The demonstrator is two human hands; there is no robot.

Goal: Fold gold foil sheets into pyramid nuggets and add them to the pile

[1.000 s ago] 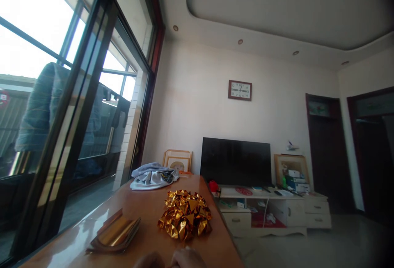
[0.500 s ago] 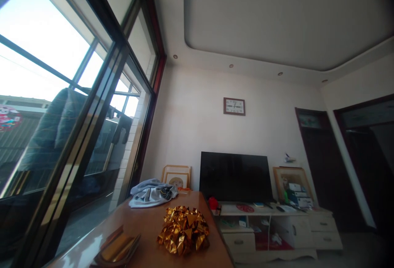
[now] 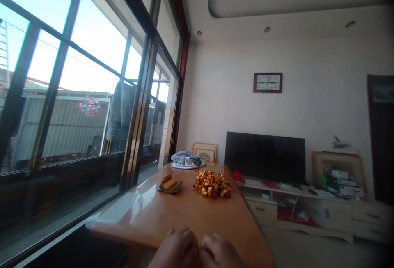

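Observation:
My left hand and my right hand are side by side at the bottom edge of the view, over the near part of a brown table. The fingers of both are curled in and meet in the middle. Whatever is between them, if anything, is hidden. Farther up the table lies a heap of shiny gold foil folded pieces. Left of it sits a small stack of flat gold sheets, apart from the heap and from both hands.
A bundle of grey-white cloth lies at the table's far end, with picture frames behind it. Large sliding windows run along the left. To the right, a television stands on a cluttered white cabinet.
The view has tilted down and pulled back, so more of the table shows. Both my hands have come into view at the bottom. The foil heap looks unchanged.

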